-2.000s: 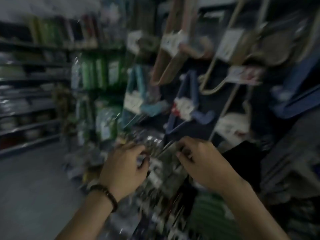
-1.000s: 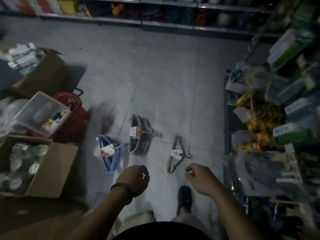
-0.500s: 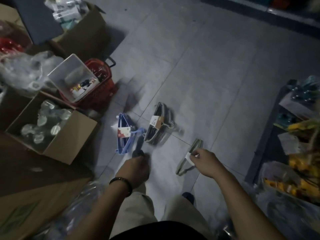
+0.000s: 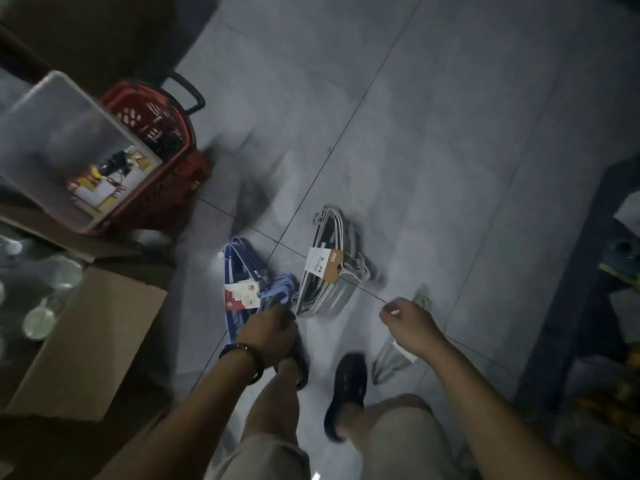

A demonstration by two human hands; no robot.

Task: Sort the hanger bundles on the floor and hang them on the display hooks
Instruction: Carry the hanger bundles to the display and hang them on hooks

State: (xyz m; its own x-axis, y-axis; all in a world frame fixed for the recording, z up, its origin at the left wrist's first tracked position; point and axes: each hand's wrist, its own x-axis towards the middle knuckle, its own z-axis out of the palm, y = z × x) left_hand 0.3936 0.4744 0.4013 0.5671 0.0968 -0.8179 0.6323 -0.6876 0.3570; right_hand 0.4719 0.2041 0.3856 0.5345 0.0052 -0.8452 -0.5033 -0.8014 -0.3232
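Three hanger bundles lie on the grey tiled floor. The blue hanger bundle carries a red and white label. To its right is a grey-white hanger bundle with a brown label. A thin grey-green hanger bundle lies further right, partly under my right wrist. My left hand is down on the near end of the blue bundle, fingers curled and hidden. My right hand hovers over the thin bundle with fingers curled, thumb against forefinger, nothing visible in it.
A red basket with a clear plastic tub on it stands at the left. An open cardboard box holds round items. My legs and dark shoes are below the hands. A dark shelf base runs along the right.
I turned from the display wall down to the floor and bent closer. My left hand reached the blue bundle's near end. My right hand moved past the thin bundle's label.
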